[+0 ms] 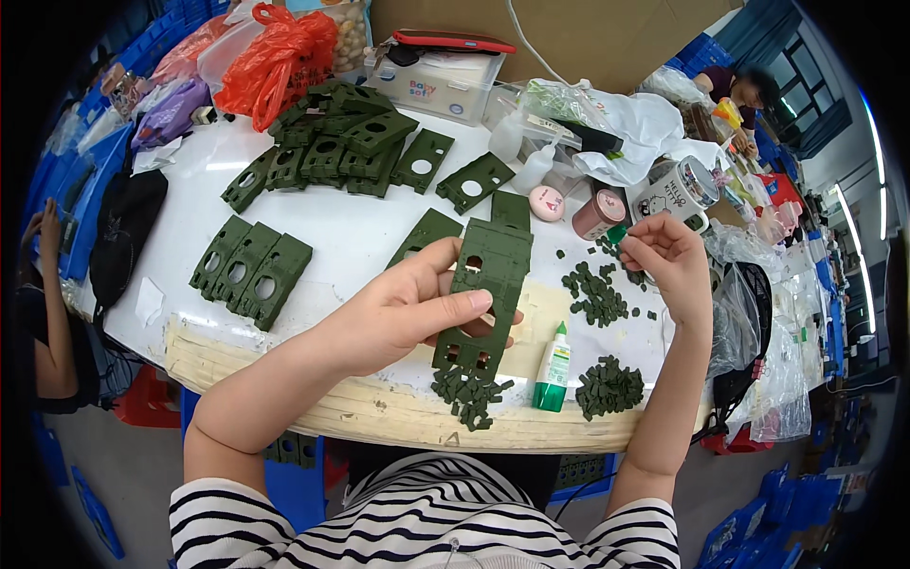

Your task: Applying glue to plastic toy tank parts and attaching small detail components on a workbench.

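Note:
My left hand [403, 308] grips a long dark green plastic panel [491, 261] with round and square holes, thumb on top and fingers underneath. It is held tilted above the table's near side. To the right, my right hand [671, 261] is raised with thumb and fingertips pinched together beside a small bright green piece [617, 233]; whether the fingers hold it, I cannot tell. Below that hand lies a loose pile of small dark green pieces [599, 296]. A glue bottle [553, 370] with a green base and tip is between the panel and another pile of pieces [609, 389].
Three similar panels [250, 270] lie at left, with a larger heap of panels [332, 142] behind. More small pieces [471, 396] are near the table's front edge. A pink jar [599, 214], a white mug [668, 194] and a clear box [431, 83] stand farther back. Other people work nearby.

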A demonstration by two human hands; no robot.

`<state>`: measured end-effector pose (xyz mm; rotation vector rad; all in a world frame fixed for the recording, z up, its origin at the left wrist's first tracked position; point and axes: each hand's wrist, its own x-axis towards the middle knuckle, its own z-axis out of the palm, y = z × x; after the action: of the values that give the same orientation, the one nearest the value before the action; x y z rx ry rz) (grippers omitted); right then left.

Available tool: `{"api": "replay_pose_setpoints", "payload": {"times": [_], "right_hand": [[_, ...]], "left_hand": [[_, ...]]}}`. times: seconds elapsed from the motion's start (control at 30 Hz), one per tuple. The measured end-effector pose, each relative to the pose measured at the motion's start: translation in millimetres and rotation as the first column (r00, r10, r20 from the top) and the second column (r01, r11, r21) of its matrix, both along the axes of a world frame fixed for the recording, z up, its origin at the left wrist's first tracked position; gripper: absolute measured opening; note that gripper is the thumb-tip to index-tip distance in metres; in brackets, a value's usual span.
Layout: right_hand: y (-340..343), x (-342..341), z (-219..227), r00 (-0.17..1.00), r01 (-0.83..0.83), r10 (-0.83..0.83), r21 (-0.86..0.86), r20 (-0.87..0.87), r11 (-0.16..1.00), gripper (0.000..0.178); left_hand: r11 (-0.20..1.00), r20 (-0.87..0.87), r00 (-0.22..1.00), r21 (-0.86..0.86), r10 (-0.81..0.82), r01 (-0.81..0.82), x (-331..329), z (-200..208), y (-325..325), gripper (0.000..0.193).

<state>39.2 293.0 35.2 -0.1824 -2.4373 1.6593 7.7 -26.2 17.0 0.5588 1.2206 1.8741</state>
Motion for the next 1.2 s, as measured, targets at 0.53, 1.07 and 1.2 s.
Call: {"api": "replay_pose_setpoints", "payload": {"times": [0.53,1.07,1.2], "right_hand": [[-72,32,13,0.934,-0.326,0.358,-0.390,0.008,0.861,0.019],[-85,36,11,0.928,-0.351,0.371,-0.416,-0.035,0.839,0.017],[-87,39,9,0.924,-0.374,0.376,-0.343,-0.064,0.862,0.020]], "left_hand": [[0.972,-0.064,0.975,-0.114,-0.215,0.207,1,-1,1,0.047],[0.968,-0.061,0.971,-0.117,-0.230,0.222,2,-1,2,0.044],[0.967,-0.056,0.971,-0.114,-0.233,0.226,2,-1,2,0.043]]}}
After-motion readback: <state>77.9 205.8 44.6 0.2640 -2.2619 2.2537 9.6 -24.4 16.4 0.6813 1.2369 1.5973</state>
